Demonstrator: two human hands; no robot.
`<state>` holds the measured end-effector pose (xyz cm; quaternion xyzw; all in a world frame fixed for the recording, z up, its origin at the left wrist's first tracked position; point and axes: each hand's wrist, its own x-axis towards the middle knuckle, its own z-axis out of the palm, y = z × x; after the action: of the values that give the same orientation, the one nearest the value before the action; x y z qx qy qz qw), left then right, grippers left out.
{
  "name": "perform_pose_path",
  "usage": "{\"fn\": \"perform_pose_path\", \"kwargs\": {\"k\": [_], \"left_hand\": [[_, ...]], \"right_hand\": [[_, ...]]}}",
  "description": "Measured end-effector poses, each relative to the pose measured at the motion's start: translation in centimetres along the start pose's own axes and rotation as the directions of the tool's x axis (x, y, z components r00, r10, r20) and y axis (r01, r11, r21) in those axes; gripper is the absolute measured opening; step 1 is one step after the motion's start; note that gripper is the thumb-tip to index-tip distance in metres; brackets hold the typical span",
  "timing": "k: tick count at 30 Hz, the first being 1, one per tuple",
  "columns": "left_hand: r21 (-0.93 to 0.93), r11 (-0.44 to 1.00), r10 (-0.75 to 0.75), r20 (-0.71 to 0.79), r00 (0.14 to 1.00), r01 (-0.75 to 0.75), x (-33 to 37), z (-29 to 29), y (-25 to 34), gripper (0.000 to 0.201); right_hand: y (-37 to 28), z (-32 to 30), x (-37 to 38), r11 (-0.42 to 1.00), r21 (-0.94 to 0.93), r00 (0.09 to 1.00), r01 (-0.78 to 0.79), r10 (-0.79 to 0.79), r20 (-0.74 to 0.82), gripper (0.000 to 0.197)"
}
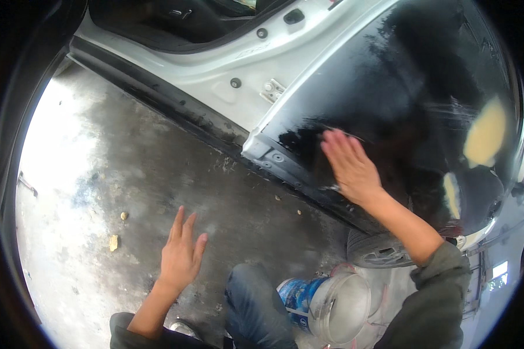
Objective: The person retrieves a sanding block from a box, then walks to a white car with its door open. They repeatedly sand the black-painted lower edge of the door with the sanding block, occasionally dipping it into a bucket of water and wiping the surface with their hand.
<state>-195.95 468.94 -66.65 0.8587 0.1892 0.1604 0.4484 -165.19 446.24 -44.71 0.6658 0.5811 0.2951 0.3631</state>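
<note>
A glossy black car door fills the upper right, with yellowish filler patches near its far right side. My right hand lies flat against the lower part of this door, fingers stretched out and together, with no tool showing in it. Over the concrete floor to the left, my left hand hangs in the air, fingers apart, holding nothing. Beneath the right hand's palm, the door surface is hidden.
The white door frame and dark sill run diagonally across the top. By my knee stands a blue and white bucket, close to a car wheel. Small yellowish scraps dot the concrete floor.
</note>
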Motion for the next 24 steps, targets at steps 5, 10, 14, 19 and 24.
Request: {"fn": "perform_pose_path", "kwargs": {"k": [5,10,14,19,24], "left_hand": [[-0.047,0.999,0.018,0.077,0.997,-0.015,0.9,0.9,-0.2,0.051],[-0.017,0.997,-0.078,0.015,0.997,0.078,-0.3,-1.5,-1.6,0.049],[-0.019,1.000,0.021,-0.057,0.998,-0.022,0.3,-0.6,-0.9,0.046],[-0.048,0.999,0.010,0.035,0.999,-0.009,0.9,0.2,-1.5,0.043],[-0.029,0.999,-0.035,-0.042,0.998,0.034,0.7,-1.5,-2.3,0.042]], "right_hand": [[-5.2,0.1,11.9,1.000,0.022,0.985,0.017,-0.013,-0.171,0.068],[-0.5,0.0,2.1,0.998,0.047,0.992,0.046,-0.040,-0.122,0.059],[-2.4,-0.6,6.3,0.997,0.029,0.989,0.077,-0.073,-0.131,0.059],[-0.1,-2.0,9.9,0.972,0.055,0.968,0.227,-0.219,-0.123,0.062],[6.7,-5.6,3.5,0.986,-0.053,0.985,0.157,-0.160,-0.058,0.063]]}}
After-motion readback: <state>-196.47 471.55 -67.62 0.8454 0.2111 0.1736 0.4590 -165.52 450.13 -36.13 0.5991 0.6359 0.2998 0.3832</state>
